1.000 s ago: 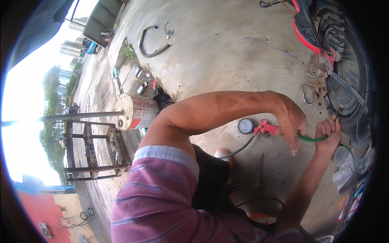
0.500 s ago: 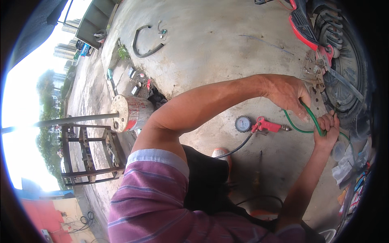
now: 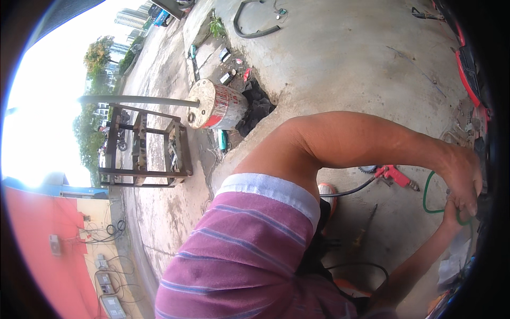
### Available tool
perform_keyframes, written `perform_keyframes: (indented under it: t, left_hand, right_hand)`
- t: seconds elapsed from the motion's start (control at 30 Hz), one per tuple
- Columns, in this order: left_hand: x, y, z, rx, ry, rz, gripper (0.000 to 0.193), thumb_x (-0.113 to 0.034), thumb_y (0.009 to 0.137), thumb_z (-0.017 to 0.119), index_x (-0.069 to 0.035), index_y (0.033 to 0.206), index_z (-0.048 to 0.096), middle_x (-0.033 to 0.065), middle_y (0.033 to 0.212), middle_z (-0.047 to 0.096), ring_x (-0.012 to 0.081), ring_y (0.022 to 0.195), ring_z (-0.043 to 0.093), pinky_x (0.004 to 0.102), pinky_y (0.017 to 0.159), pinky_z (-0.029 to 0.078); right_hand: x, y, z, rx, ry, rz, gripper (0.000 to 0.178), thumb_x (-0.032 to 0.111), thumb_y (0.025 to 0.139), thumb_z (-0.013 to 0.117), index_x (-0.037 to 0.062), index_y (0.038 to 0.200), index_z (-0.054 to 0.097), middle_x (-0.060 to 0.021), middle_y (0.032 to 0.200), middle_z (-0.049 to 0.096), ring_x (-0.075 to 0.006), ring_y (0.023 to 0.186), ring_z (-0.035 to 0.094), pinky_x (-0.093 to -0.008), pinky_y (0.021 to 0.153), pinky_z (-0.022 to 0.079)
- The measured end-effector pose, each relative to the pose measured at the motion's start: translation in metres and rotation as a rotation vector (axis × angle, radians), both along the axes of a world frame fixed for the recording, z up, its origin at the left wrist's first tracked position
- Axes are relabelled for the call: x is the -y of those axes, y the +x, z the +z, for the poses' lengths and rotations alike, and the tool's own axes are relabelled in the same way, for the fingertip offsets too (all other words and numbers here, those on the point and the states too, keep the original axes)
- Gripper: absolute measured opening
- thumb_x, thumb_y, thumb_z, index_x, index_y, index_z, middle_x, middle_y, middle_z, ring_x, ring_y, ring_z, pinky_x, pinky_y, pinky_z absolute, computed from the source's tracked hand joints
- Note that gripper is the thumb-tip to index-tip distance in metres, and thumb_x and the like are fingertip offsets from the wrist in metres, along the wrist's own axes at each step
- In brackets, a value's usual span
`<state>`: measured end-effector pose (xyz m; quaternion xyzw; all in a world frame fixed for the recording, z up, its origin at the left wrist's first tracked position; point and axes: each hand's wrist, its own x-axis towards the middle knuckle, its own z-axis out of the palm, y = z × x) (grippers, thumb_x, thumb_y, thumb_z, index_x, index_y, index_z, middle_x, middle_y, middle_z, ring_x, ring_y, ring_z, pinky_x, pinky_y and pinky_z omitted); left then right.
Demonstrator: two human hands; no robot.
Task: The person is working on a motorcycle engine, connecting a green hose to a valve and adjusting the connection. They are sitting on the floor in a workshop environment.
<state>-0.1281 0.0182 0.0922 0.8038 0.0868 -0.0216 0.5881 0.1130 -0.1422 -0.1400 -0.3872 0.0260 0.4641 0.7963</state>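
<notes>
My left arm reaches across to the right edge, and my left hand has its fingers bent down against my right hand. The two hands meet around a thin green hose; both appear closed on it. A loop of the hose hangs out to the left of the hands, and another part runs down to their right. My left hand covers much of my right hand's fingers. Left of the hands, a red tyre inflator gun lies on the concrete, its round gauge half hidden by my left forearm.
A black air hose runs from the inflator toward my shoe. Red vehicle bodywork lines the right rim. A slim tool lies below. Leftward stand a stained drum and metal rack; a curved black strip lies far off.
The view has swung left, so floor things sit further right. My left hand has come down onto my right hand, and the stretch of green hose that showed between them is now mostly covered.
</notes>
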Motion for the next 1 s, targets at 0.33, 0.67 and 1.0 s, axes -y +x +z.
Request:
perform_keyframes:
  t: [0.33,0.67,1.0]
  left_hand:
    - [0.025,0.020,-0.025,0.073,-0.003,0.149,0.033,-0.037,0.073,0.075,-0.008,0.089,0.076,0.0062,0.085,0.074,0.0181,0.082,0.069,0.0303,0.076,0.053]
    - [0.055,0.048,-0.010,0.204,-0.228,0.286,0.019,-0.021,0.068,0.070,-0.002,0.073,0.073,0.0107,0.071,0.070,0.0204,0.065,0.067,0.0314,0.064,0.054]
    - [0.070,0.063,-0.009,0.076,-0.471,0.038,0.016,-0.008,0.085,0.074,-0.004,0.074,0.063,-0.0008,0.070,0.063,0.0069,0.068,0.059,0.0238,0.067,0.050]
  right_hand:
    - [-0.002,-0.002,0.020,-0.033,-0.026,0.053,0.023,0.019,0.095,0.062,0.0020,0.110,0.057,-0.0007,0.085,0.057,-0.0133,0.079,0.056,-0.0265,0.072,0.046]
    - [0.028,-0.005,0.032,-0.109,0.031,-0.031,0.024,0.021,0.094,0.062,0.0037,0.111,0.057,-0.0003,0.089,0.059,-0.0128,0.081,0.057,-0.0259,0.074,0.047]
    - [-0.006,-0.079,0.083,-0.309,0.155,-0.131,0.026,0.023,0.094,0.063,0.0053,0.111,0.057,0.0000,0.093,0.060,-0.0123,0.084,0.057,-0.0253,0.075,0.048]
